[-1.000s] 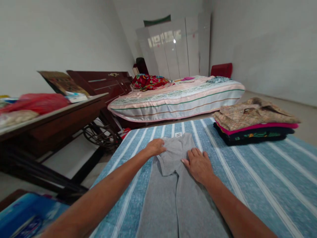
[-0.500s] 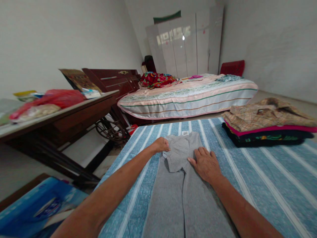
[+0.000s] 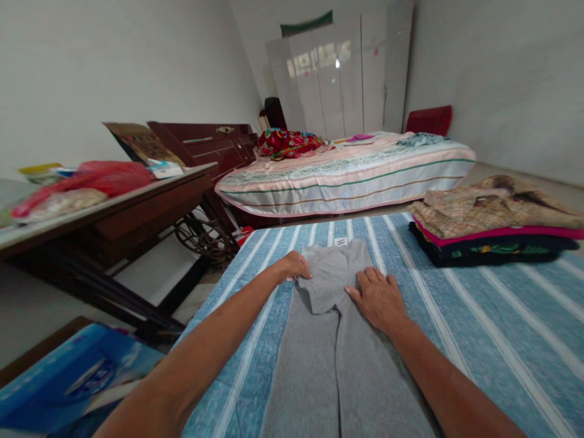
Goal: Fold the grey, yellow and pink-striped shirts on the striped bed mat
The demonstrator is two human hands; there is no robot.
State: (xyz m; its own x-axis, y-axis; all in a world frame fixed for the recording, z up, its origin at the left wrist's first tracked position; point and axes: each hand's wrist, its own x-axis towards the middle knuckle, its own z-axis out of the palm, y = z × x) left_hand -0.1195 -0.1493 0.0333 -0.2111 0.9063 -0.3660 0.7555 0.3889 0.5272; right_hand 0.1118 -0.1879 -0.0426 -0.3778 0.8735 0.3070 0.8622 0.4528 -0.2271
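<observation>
A grey shirt (image 3: pixel 314 365) lies lengthwise on the blue-and-white striped sheet (image 3: pixel 410 316), its two sides meeting along a dark line down the middle. A short flap like a sleeve lies across its upper part, and a white label shows at the far end. My left hand (image 3: pixel 294 266) pinches the left edge of that flap between thumb and fingers. On the right side of the shirt, my right hand (image 3: pixel 378 298) rests flat, palm down, with its thumb out. The shirt's near end runs out of view.
To the right sits a stack of folded clothes (image 3: pixel 493 222), a checked one on top. A table (image 3: pixel 150 198) with a red plastic bag (image 3: pixel 109 177) stands left, above a blue package (image 3: pixel 91 377). Beyond is another bed (image 3: pixel 347 188).
The view has swung slightly left, so everything sits farther right. My left hand has tugged the flap's edge slightly outward; my right hand has stayed on the shirt.
</observation>
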